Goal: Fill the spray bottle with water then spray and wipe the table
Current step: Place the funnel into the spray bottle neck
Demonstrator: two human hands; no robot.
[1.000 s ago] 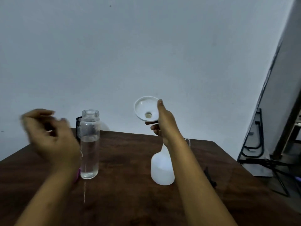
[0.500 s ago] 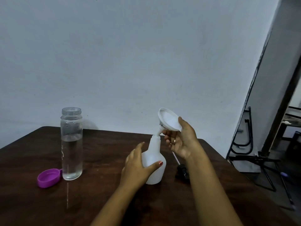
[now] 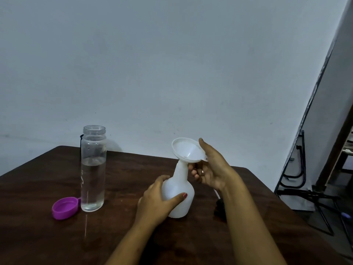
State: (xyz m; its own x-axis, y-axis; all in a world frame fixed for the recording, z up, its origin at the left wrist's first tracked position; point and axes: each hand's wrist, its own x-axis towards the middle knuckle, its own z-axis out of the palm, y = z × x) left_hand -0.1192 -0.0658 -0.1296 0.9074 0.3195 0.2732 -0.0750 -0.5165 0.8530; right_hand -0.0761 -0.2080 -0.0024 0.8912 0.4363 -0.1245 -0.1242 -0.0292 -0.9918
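Note:
A white spray bottle [image 3: 180, 188] without its head stands on the dark wooden table [image 3: 124, 236]. My left hand [image 3: 155, 199] grips its round body from the left. A white funnel [image 3: 188, 151] sits tilted in the bottle's neck, and my right hand [image 3: 212, 167] holds the funnel by its rim and underside. A clear water bottle [image 3: 93, 173], uncapped and over half full, stands upright to the left. Its purple cap [image 3: 65, 207] lies on the table beside its base.
The black spray head [image 3: 219, 206] with its thin tube lies on the table behind my right forearm. A black metal stand [image 3: 298, 180] is on the floor past the table's right edge. A plain wall runs behind the table.
My left hand has closed round the spray bottle's body. My right hand has lowered the funnel so its spout sits in the bottle's neck.

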